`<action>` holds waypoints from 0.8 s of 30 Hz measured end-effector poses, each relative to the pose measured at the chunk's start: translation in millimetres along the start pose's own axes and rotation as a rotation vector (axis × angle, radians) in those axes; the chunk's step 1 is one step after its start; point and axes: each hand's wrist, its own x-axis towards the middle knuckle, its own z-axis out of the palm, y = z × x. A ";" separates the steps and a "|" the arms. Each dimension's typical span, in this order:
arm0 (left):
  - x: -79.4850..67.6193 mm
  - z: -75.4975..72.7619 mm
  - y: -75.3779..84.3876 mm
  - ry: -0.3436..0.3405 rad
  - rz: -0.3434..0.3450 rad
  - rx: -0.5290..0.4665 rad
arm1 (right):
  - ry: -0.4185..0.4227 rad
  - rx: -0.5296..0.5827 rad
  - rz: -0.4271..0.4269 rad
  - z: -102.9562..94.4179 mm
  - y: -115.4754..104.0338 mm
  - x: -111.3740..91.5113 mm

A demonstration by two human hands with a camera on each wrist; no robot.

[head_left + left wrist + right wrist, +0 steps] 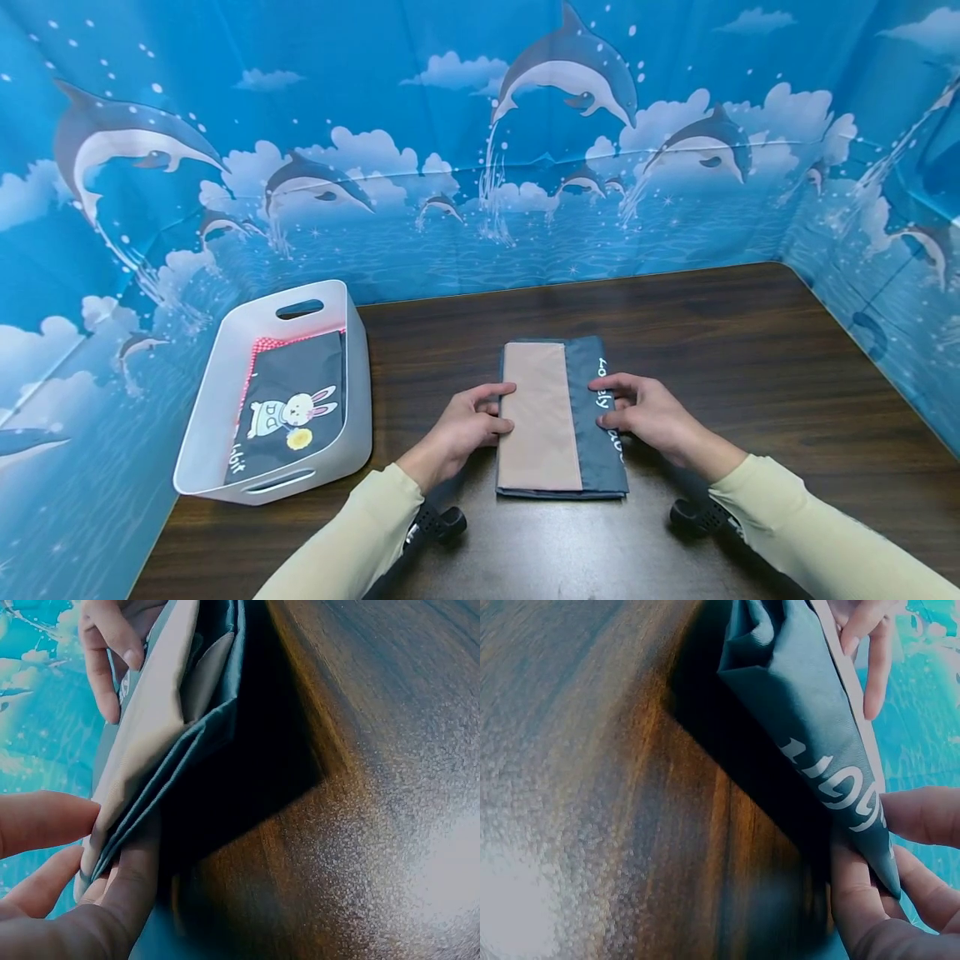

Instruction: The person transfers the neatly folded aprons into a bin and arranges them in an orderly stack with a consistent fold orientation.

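A folded dark blue-grey cloth point(592, 454) with a beige panel point(536, 417) and white lettering lies on the table between both hands. My left hand point(465, 429) pinches its left edge, some fingers on top and others tucked beneath, as the left wrist view shows. On the opposite side, my right hand point(656, 417) holds the lettered edge the same way, with fingers point(855, 885) under the fabric. Several folded layers point(172, 761) show at the near end, slightly parted and raised from the table. What kind of cloth article it is cannot be told.
To the left stands a white plastic bin point(356, 400) with handle slots. Inside lies another folded dark cloth point(300, 375) with a rabbit print and red checked edging. A dolphin-print curtain point(450, 233) borders the brown wooden table point(720, 333) behind and at the sides.
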 end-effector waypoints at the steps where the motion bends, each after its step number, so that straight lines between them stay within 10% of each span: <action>1: 0.0 0.1 0.3 0.002 0.000 -0.001 | 0.003 -0.006 0.001 0.0 -0.3 0.0; 11: -3.3 -4.7 14.2 0.025 0.022 -0.009 | 0.004 -0.011 -0.042 -5.8 -14.1 2.1; 24: -16.3 -22.4 71.7 0.048 0.078 0.015 | 0.026 -0.042 -0.152 -29.2 -66.5 -0.5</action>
